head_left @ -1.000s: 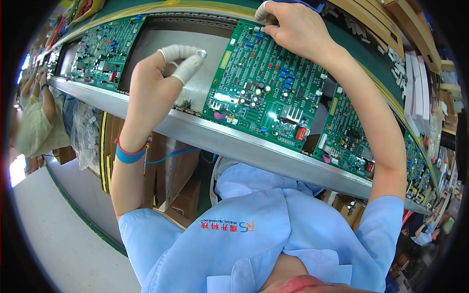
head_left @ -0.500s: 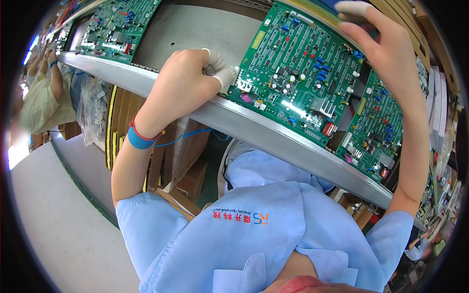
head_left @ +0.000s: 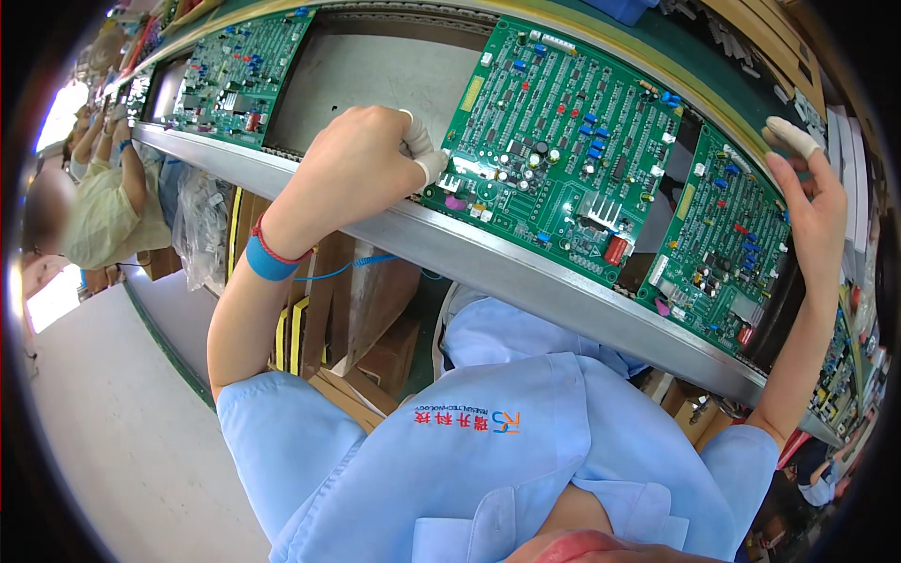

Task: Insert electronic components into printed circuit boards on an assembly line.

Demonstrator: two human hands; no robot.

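A green circuit board [head_left: 563, 122], crowded with small components, lies across the metal rails in front of me. By its near left corner is my left hand [head_left: 366, 159], fingers curled together in pale finger cots. The fingertips meet the board's left edge beside a white connector [head_left: 450, 182]; whatever they pinch is hidden. At the far right corner of a second green circuit board [head_left: 718, 244], my right hand [head_left: 815, 202] hovers with thumb and forefinger apart, nothing visible between them. Cots cover some of its fingertips too.
A silver rail [head_left: 450, 239] runs along my side of the line. Further left sits another circuit board [head_left: 235, 75], past a bare metal plate [head_left: 375, 70]. A blue bin [head_left: 621, 7] stands at the far side. Another person [head_left: 113, 206] works at the far left.
My right hand has moved right and nearer, from the middle board's far right corner to the right-hand board. My left hand stays at the middle board's left edge. The view has shifted slightly.
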